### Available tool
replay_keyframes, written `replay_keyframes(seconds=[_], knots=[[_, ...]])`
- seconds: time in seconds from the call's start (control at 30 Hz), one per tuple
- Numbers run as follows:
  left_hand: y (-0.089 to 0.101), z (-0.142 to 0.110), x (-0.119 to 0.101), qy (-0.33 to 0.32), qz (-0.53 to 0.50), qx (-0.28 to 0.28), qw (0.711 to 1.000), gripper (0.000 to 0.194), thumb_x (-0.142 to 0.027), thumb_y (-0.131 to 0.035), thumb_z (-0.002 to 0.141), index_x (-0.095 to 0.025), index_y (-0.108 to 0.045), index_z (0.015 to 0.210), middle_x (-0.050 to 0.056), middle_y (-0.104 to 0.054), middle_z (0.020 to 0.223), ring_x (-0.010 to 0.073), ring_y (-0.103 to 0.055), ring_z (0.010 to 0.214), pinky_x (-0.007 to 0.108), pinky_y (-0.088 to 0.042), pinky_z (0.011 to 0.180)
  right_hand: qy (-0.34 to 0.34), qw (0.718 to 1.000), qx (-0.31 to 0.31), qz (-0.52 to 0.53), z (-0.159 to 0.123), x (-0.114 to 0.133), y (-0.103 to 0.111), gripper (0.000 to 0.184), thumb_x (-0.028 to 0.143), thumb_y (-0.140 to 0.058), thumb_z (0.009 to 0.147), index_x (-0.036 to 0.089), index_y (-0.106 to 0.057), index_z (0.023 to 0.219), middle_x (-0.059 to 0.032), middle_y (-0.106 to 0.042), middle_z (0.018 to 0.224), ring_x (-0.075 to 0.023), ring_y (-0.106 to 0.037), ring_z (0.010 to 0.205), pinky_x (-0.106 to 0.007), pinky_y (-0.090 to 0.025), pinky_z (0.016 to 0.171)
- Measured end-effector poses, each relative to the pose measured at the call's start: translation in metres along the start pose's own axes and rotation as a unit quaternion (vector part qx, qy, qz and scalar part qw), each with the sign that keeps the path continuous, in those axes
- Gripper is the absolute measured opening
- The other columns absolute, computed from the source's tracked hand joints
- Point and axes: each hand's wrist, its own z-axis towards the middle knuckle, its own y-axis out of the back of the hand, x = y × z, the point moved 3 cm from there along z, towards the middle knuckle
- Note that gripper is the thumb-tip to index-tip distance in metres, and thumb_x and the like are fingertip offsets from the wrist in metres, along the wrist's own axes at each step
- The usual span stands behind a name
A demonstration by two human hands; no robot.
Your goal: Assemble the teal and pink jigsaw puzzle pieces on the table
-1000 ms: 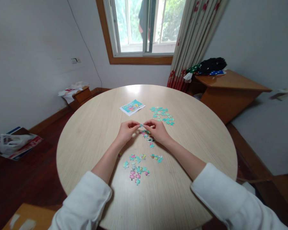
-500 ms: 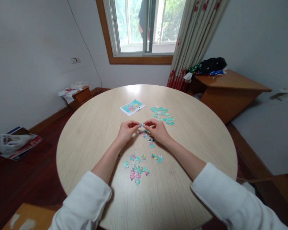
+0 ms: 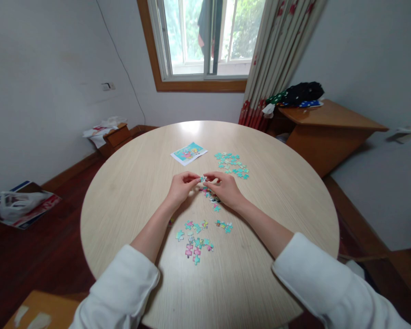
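Over the middle of the round table (image 3: pixel 123 201), my left hand (image 3: pixel 182 186) and my right hand (image 3: pixel 224 186) meet at the fingertips, pinching small teal-and-white jigsaw pieces (image 3: pixel 203 179) between them. Whether these are one piece or two joined is too small to tell. Just below the fingers lies a cluster of colourful puzzle pieces (image 3: pixel 207 193), partly covered by my right hand. One pink-and-teal piece (image 3: pixel 216 208) sits under that cluster. Nearer to me are loose pink and teal pieces (image 3: pixel 197 242), with a small joined-looking group (image 3: pixel 224 225) to their right.
A printed picture sheet (image 3: pixel 189 153) lies beyond my hands. To its right is a spread of mostly teal pieces (image 3: pixel 231 163). A wooden desk (image 3: pixel 329 119) with cloths on it stands at right, and a plastic bag (image 3: pixel 18 205) is at floor level on the left.
The fingers of my right hand have shifted slightly, the thumb and forefinger a little further apart at the piece. My left hand stays in place, and the pieces on the table have not moved.
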Motion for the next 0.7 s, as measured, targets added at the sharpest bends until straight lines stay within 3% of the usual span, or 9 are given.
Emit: replay_keyframes(seconds=[0.13, 0.33, 0.7], knots=[[0.002, 0.001, 0.001, -0.004, 0.017, -0.010, 1.000, 0.019, -0.028, -0.075, 0.060, -0.013, -0.068, 0.070, 0.004, -0.068, 0.071, 0.0140, -0.061, 0.068, 0.027, -0.047, 0.067, -0.002, 0.999, 0.007, -0.031, 0.001, -0.004, 0.002, 0.019, 0.019, -0.066, 0.076, 0.020, -0.071, 0.093, -0.0041, -0.071, 0.085, -0.0167, -0.064, 0.076, -0.033, -0.048, 0.073], [0.007, 0.004, 0.003, -0.006, 0.059, -0.052, 0.997, 0.019, -0.029, -0.073, 0.061, -0.014, -0.069, 0.070, 0.004, -0.068, 0.071, 0.0135, -0.060, 0.067, 0.026, -0.046, 0.066, -0.008, 0.990, 0.001, -0.137, 0.006, -0.019, 0.008, 0.016, 0.021, -0.071, 0.072, 0.023, -0.073, 0.088, -0.0079, -0.066, 0.102, -0.0245, -0.057, 0.101, -0.043, -0.041, 0.090], [0.008, 0.004, 0.002, -0.002, 0.077, -0.058, 0.995, 0.015, -0.027, -0.071, 0.063, -0.014, -0.068, 0.069, 0.002, -0.067, 0.068, 0.0119, -0.057, 0.063, 0.025, -0.045, 0.065, -0.051, 0.976, 0.043, -0.209, 0.002, -0.016, 0.002, 0.012, 0.025, -0.070, 0.073, 0.026, -0.074, 0.084, -0.0083, -0.061, 0.111, -0.0281, -0.052, 0.107, -0.049, -0.034, 0.091]])
